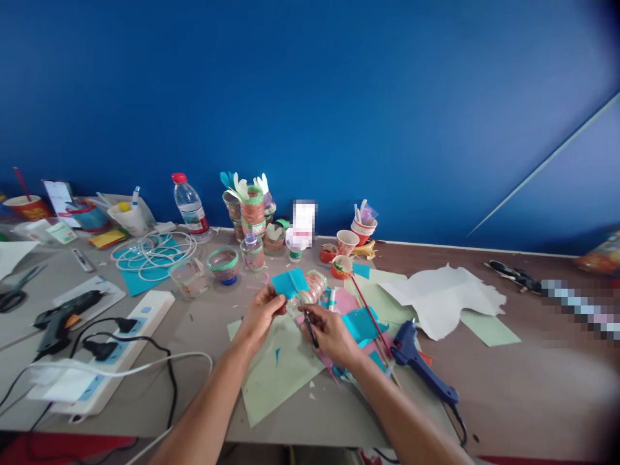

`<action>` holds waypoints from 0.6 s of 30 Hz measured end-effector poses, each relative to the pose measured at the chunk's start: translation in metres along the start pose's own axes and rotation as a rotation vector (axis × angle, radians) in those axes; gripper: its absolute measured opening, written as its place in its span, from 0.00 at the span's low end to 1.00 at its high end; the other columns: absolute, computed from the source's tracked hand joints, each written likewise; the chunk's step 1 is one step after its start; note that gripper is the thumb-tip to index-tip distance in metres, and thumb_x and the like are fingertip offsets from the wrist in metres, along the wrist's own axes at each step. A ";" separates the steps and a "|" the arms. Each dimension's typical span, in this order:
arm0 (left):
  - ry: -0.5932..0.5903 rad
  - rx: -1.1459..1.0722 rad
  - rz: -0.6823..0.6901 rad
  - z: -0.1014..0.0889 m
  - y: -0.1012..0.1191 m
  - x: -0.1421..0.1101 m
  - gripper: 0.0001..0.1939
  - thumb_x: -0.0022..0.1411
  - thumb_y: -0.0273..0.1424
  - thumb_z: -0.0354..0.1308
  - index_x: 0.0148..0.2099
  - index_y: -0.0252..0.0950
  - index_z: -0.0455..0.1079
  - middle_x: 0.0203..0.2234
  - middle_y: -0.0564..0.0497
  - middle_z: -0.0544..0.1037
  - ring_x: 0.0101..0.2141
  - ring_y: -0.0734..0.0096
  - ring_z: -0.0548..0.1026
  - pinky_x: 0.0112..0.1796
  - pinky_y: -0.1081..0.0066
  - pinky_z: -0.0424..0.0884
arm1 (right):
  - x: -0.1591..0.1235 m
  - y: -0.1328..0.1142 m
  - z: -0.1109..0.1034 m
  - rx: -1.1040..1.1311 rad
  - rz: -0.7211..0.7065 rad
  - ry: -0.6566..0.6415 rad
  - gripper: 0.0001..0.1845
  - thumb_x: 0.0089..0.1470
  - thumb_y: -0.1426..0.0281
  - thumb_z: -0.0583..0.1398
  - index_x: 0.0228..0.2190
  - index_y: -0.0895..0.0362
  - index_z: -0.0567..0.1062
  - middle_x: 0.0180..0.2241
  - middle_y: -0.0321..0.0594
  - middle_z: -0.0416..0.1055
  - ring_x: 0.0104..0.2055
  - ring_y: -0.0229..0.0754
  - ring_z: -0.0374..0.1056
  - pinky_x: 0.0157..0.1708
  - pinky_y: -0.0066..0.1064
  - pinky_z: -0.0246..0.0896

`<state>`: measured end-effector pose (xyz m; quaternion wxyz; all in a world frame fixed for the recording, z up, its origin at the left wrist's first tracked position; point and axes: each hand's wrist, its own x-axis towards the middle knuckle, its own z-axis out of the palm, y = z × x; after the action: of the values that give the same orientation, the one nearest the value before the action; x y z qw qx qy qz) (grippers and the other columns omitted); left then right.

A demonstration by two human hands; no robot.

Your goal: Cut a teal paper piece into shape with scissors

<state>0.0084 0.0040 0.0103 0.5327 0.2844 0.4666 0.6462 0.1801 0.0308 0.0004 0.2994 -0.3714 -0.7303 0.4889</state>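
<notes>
My left hand (pixel 265 309) pinches a small piece of blue paper (pixel 289 283) by its lower left edge. In my right hand (pixel 332 332) is a slim tool with a black handle (pixel 310 329); its thin, pale tip lies against the paper. Whether it is a knife or scissors I cannot tell. Just behind the hands, a clear jar wrapped in pinkish cord (pixel 316 286) lies on its side. Beneath them spreads a pale green sheet (pixel 278 381) bearing a blue scrap (pixel 278 356). More blue paper (pixel 361 325) lies beside my right hand.
A blue glue gun (pixel 423 361) lies right, near torn white paper (pixel 443 298). At left are a power strip (pixel 126 345) with cables, a black glue gun (pixel 61 323) and scissors (pixel 17 290). Jars (pixel 223 265), paper cups (pixel 347 242) and a bottle (pixel 190 205) line the back.
</notes>
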 end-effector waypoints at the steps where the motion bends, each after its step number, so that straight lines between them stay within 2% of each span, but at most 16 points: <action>1: -0.024 -0.009 -0.012 0.000 0.000 -0.001 0.15 0.41 0.36 0.71 0.30 0.34 0.72 0.22 0.55 0.72 0.22 0.79 0.66 0.28 0.75 0.62 | 0.000 -0.001 0.000 0.041 -0.002 0.000 0.19 0.49 0.64 0.59 0.41 0.60 0.76 0.25 0.34 0.63 0.26 0.35 0.56 0.26 0.26 0.54; 4: -0.065 -0.017 -0.042 0.000 0.000 -0.003 0.15 0.41 0.35 0.71 0.32 0.35 0.74 0.24 0.53 0.73 0.24 0.77 0.67 0.30 0.73 0.64 | 0.001 -0.006 -0.001 0.205 0.010 -0.030 0.20 0.49 0.61 0.60 0.41 0.60 0.75 0.23 0.33 0.61 0.24 0.34 0.52 0.24 0.26 0.52; 9: -0.146 0.019 -0.063 0.001 -0.003 -0.005 0.12 0.43 0.35 0.70 0.28 0.34 0.74 0.23 0.53 0.73 0.25 0.76 0.67 0.32 0.72 0.64 | 0.000 -0.010 0.001 0.464 0.023 -0.074 0.26 0.46 0.54 0.64 0.41 0.60 0.75 0.21 0.30 0.56 0.22 0.31 0.47 0.22 0.25 0.46; 14: -0.186 -0.009 -0.072 0.002 -0.003 -0.008 0.12 0.45 0.35 0.70 0.28 0.34 0.73 0.23 0.54 0.73 0.25 0.76 0.67 0.32 0.72 0.63 | 0.000 -0.010 0.000 0.509 0.009 -0.082 0.28 0.44 0.51 0.66 0.39 0.59 0.76 0.21 0.30 0.57 0.23 0.31 0.47 0.23 0.25 0.45; 18: -0.153 -0.076 -0.069 0.001 -0.002 -0.008 0.14 0.45 0.38 0.70 0.30 0.35 0.72 0.22 0.55 0.72 0.25 0.76 0.69 0.32 0.72 0.64 | 0.000 -0.009 0.000 0.514 0.006 -0.079 0.27 0.44 0.51 0.66 0.39 0.59 0.77 0.21 0.30 0.57 0.22 0.31 0.47 0.23 0.25 0.46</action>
<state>0.0122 -0.0030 0.0101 0.5991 0.2961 0.4093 0.6212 0.1779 0.0293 0.0086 0.3537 -0.2660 -0.5922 0.6734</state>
